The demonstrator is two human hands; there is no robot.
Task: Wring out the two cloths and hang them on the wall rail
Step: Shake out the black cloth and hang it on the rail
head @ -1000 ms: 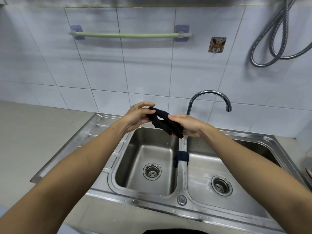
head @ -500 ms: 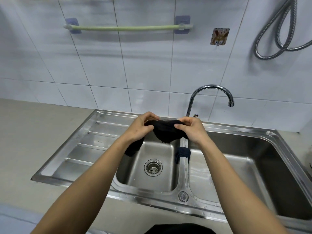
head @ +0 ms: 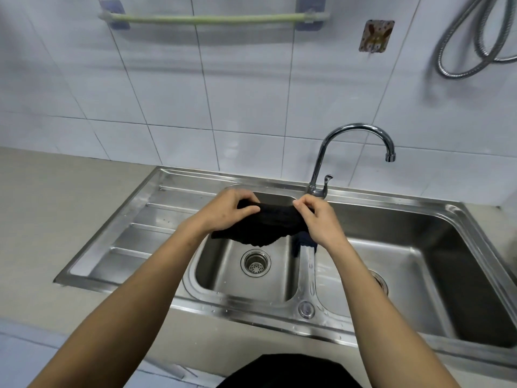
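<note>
While the pale desk [head: 56, 219] spreads to the left, a steel double sink [head: 173, 219] is set into it below a tiled wall [head: 251, 93], with a ribbed drainboard on its left side. High on that wall a green wall rail [head: 212, 19] runs level between two blue mounts, bare of cloth. A curved faucet [head: 347, 135] rises behind the divider between the basins. Over the left basin, both hands hold a black cloth [head: 268, 225] stretched between them: the left hand [head: 226, 211] grips its left end with curled fingers, and the right hand [head: 319, 219] pinches its right end. A second, dark blue cloth [head: 303, 239] lies draped over the divider, partly hidden behind the right hand.
</note>
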